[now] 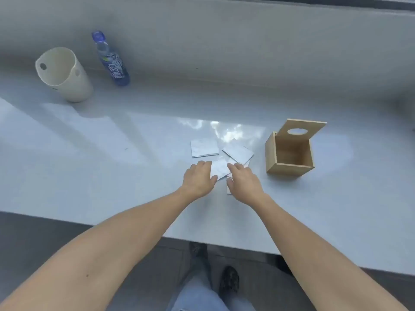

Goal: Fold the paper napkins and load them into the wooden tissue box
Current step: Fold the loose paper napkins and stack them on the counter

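Several white folded paper napkins lie on the grey counter. One square napkin (204,148) sits apart at the back left, and another napkin (238,151) lies tilted to its right. Between my hands is a third napkin (219,169). My left hand (198,178) rests palm down on its left edge, and my right hand (243,181) presses flat on its right side and covers more paper beneath. The wooden tissue box (289,154) stands to the right, empty, its lid with an oval hole tipped up at the back.
A cream plastic bin (64,74) stands at the back left, with a blue drink bottle (111,59) beside it. The counter's front edge (157,234) runs just ahead of my legs. A low wall rises behind the counter.
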